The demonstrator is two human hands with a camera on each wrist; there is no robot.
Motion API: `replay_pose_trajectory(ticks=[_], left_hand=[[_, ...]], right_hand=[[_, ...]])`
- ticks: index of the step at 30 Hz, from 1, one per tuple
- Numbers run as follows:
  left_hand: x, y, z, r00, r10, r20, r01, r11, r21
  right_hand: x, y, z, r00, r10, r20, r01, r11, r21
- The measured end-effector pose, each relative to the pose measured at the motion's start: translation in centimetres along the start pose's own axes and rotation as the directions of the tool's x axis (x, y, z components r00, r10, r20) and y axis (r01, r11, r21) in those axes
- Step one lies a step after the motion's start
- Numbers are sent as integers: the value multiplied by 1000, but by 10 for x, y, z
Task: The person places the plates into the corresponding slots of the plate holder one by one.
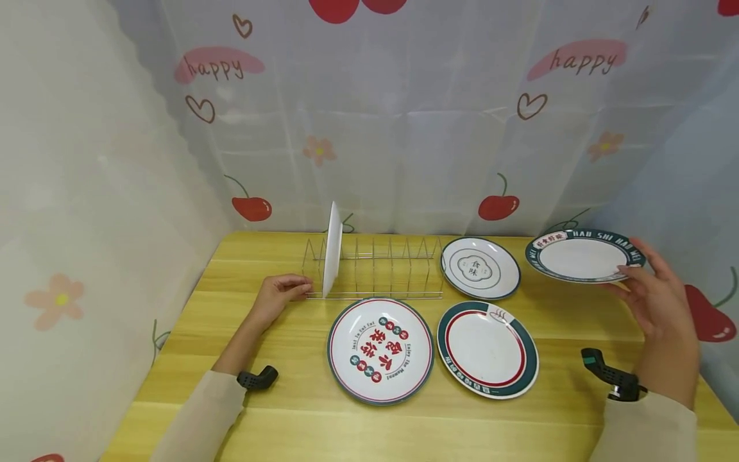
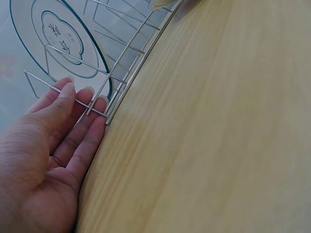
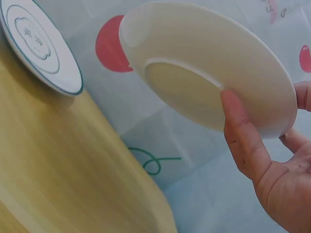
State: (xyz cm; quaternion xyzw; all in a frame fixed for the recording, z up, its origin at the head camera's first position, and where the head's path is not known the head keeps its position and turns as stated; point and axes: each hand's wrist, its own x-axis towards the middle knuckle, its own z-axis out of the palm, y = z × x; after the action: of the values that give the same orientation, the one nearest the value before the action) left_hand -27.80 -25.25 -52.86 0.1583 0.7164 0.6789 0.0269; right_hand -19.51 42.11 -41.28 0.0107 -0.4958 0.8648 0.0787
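My left hand [image 1: 297, 289] rests with straight fingers against the left end of a wire dish rack [image 1: 392, 273]; in the left wrist view the left hand [image 2: 80, 104] touches the rack's corner wire [image 2: 109, 114]. One white plate [image 1: 331, 256] stands upright in the rack's left slots. My right hand [image 1: 639, 269] holds a green-rimmed plate [image 1: 580, 256] level above the table's right side. In the right wrist view the thumb [image 3: 240, 131] presses that plate's white underside [image 3: 194, 63], with the fingers behind its rim.
Three plates lie flat on the wooden table [image 1: 242, 398]: a thin-rimmed one [image 1: 481, 267] right of the rack, a red-lettered one [image 1: 381, 350] in front, a green-and-red-ringed one [image 1: 487, 348] beside it. Printed curtains close off the back and both sides.
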Motion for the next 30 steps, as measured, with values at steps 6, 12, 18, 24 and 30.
replay_pose_trajectory(ticks=[6, 12, 18, 24, 30], left_hand=[[0, 1, 1, 1000, 6, -7, -6, 1000, 7], [-1, 1, 0, 1000, 3, -6, -3, 1000, 6], [-1, 1, 1, 1000, 6, -2, -6, 1000, 8], [-1, 2, 2, 1000, 7, 0, -7, 1000, 5], [-2, 0, 2, 1000, 4, -3, -4, 1000, 2]], right_hand=[[3, -4, 17, 999, -25, 23, 26, 999, -36], [2, -6, 33, 999, -25, 37, 29, 995, -96], [0, -8, 44, 999, -10, 52, 18, 988, -151], [-1, -7, 55, 993, -50, 111, 70, 981, -181], [-2, -8, 66, 984, -68, 167, 96, 982, -162]])
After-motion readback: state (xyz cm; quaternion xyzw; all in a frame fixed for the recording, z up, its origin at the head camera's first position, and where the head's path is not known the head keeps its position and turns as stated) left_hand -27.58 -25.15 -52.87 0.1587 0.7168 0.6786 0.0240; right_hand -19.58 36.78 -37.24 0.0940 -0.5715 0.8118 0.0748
